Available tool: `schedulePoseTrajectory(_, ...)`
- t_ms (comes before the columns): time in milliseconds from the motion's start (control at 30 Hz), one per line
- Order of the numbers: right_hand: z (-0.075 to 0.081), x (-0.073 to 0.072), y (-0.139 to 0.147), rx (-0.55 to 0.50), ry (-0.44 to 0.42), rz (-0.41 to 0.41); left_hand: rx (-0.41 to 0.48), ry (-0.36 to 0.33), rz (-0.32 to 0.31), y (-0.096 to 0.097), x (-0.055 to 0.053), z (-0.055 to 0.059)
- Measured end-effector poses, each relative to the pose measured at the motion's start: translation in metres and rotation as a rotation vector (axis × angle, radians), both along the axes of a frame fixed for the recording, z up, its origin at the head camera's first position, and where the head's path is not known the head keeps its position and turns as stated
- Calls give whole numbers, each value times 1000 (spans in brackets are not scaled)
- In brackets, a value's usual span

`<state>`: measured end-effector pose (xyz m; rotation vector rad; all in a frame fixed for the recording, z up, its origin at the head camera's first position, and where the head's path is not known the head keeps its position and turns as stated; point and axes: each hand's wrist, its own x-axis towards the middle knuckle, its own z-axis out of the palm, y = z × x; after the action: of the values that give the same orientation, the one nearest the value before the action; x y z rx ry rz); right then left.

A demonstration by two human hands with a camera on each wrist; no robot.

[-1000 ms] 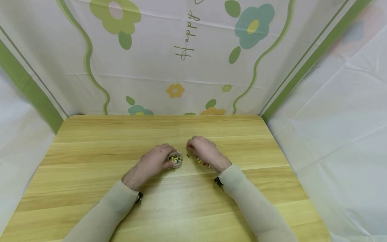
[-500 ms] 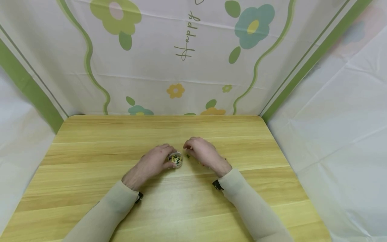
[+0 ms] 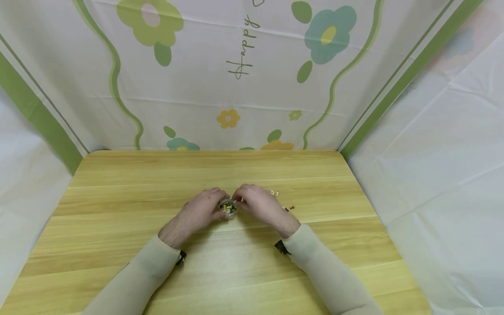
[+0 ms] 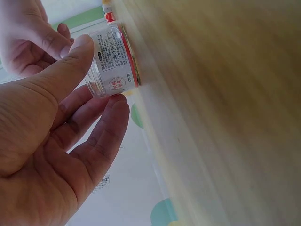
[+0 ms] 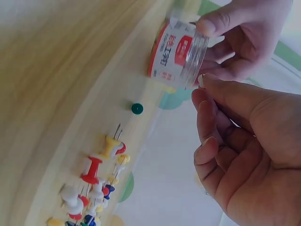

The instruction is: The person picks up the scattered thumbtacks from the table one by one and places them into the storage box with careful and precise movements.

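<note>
My left hand (image 3: 198, 210) holds a small clear plastic jar (image 4: 113, 61) between thumb and fingers, upright on the table. The jar has a white label with red print, and colored push pins (image 3: 227, 207) lie inside it. My right hand (image 3: 260, 208) is at the jar's mouth, pinching a white push pin (image 5: 201, 81) between thumb and index finger. Beside the jar in the right wrist view sits a green push pin (image 5: 137, 108). Farther off lie loose pins, among them a yellow push pin (image 5: 109, 147) and a red push pin (image 5: 92, 170).
The wooden table (image 3: 220, 271) extends around both hands. Some white pins (image 3: 274, 193) and a red pin (image 3: 292, 207) show past my right hand. A flower-printed cloth (image 3: 204, 83) hangs behind the table, with white sheets at both sides.
My right hand has moved left to the jar's mouth, uncovering some loose pins on its right. My left hand and the jar have stayed in place.
</note>
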<state>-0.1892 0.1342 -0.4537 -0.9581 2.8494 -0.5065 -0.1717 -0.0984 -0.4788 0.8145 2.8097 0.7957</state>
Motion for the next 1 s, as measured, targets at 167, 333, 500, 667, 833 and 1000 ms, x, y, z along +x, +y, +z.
schedulePoseTrajectory(167,-1,4,-2,25,25,16,-5,-2,7,0,-1,0)
schedulePoseTrajectory(333,-1,7,-3,32,27,14,-13,0,8,0,-1,0)
schedulePoseTrajectory(500,-1,8,-5,37,43,35,-8,0,5,0,0,0)
schedulePoseTrajectory(667,-1,7,-5,33,32,48,-2,4,4,-1,1,0)
schedulePoseTrajectory(833,0,-1,0,19,2,6,2,18,1,-1,2,0)
schedulePoseTrajectory(1000,-3,-11,7,65,8,-28,5,-13,7,0,1,0)
